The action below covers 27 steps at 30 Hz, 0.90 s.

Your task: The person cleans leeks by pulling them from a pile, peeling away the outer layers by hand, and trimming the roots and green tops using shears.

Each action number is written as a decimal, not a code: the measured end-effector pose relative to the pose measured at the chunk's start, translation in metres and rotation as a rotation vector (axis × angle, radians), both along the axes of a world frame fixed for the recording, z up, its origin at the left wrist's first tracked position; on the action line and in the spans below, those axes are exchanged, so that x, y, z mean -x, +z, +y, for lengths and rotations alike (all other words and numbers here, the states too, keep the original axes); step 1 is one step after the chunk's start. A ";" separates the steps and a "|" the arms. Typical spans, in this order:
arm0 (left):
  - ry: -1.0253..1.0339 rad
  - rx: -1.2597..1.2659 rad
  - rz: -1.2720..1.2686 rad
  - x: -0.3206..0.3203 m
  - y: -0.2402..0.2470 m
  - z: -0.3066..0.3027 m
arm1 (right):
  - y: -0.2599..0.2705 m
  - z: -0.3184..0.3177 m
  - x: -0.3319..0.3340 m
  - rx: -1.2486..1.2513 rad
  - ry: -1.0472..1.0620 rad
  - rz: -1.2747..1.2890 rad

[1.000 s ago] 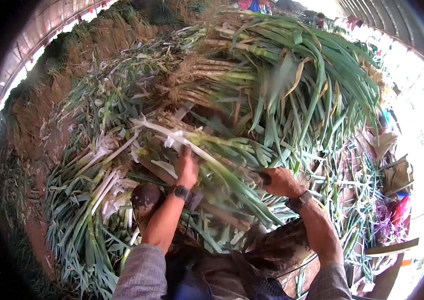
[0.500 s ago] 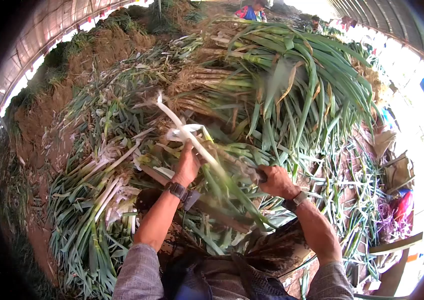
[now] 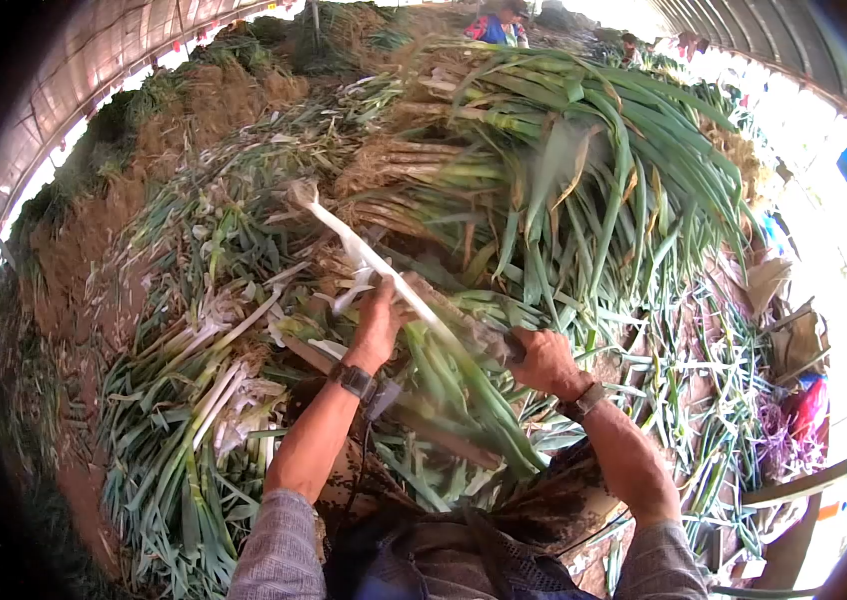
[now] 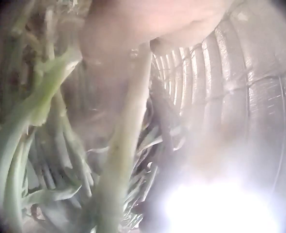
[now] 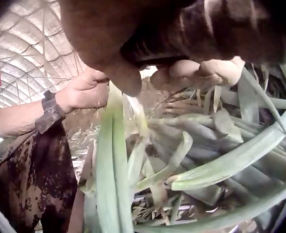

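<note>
My left hand (image 3: 376,325) grips a long green onion (image 3: 339,228) around its white stalk. Its rooted end points up and away to the left, and its green leaves trail down toward my knees. A loose strip of white skin (image 3: 349,296) hangs from the stalk beside my fingers. In my right hand (image 3: 549,362) is a knife with a dark handle (image 5: 216,26), fingers curled round it. Its dull blade (image 3: 479,335) reaches up-left, close to the stalk. The left wrist view shows the pale stalk (image 4: 126,131) running down from the hand, blurred.
A big heap of green onions (image 3: 584,150) with roots lies ahead. At left is a pile of onions with white stalks (image 3: 219,400). Cut leaves (image 3: 679,400) litter the ground at right, near purple strands (image 3: 772,440). Another person (image 3: 497,28) is at the far end.
The onion's rooted end has swung up, then tipped slightly left and down. The white skin strip now hangs lower. My right hand has shifted a little left with the knife.
</note>
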<state>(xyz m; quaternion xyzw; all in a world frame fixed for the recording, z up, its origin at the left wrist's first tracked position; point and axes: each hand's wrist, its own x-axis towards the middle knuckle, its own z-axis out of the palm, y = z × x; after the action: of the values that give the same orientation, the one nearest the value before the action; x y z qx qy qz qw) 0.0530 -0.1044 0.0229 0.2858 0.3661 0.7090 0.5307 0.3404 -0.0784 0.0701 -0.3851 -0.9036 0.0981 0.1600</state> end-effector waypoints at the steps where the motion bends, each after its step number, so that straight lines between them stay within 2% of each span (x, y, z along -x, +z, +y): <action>1: 0.064 0.011 -0.029 0.005 0.001 0.002 | 0.004 0.001 -0.001 0.057 -0.008 0.013; 5: 0.228 -0.011 -0.019 0.017 0.004 0.007 | 0.002 0.001 -0.004 0.119 0.006 0.023; 6: 0.205 -0.001 -0.013 0.016 0.006 0.003 | 0.003 0.001 -0.003 0.117 0.006 0.025; 8: 0.189 -0.012 0.002 0.007 0.007 -0.001 | 0.005 -0.001 -0.001 0.130 0.048 0.187; 11: 0.067 -0.042 0.021 -0.011 0.004 -0.009 | 0.009 -0.001 0.006 0.040 0.091 0.143; 13: -0.036 -0.050 -0.021 -0.021 0.000 -0.015 | 0.014 -0.001 0.013 0.090 0.061 0.111; 14: 0.117 0.025 0.092 -0.006 -0.059 0.009 | 0.014 0.001 0.015 0.086 0.025 0.090; 15: 0.116 0.028 0.091 -0.011 -0.046 0.003 | 0.012 0.002 0.015 0.084 -0.010 0.067; 17: -0.039 -0.040 -0.218 -0.019 -0.024 -0.006 | 0.007 0.003 0.013 0.080 -0.004 0.056; 19: -0.041 0.015 -0.375 -0.008 -0.029 -0.001 | 0.003 -0.001 0.014 0.039 0.121 0.127; 21: 0.019 -0.116 -0.418 -0.005 -0.032 0.000 | 0.013 -0.009 0.015 0.031 0.108 0.025; 23: 0.032 -0.096 -0.422 -0.005 -0.031 -0.001 | 0.018 -0.011 0.016 0.181 0.010 0.012; 27: 0.130 -0.014 -0.360 0.002 -0.029 0.003 | -0.002 -0.006 0.010 0.142 0.106 -0.032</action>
<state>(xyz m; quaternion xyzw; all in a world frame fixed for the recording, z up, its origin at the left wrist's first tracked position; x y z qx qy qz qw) 0.0510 -0.1012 -0.0057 0.1337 0.2781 0.7841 0.5386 0.3302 -0.0848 0.0681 -0.3488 -0.9159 0.1639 0.1123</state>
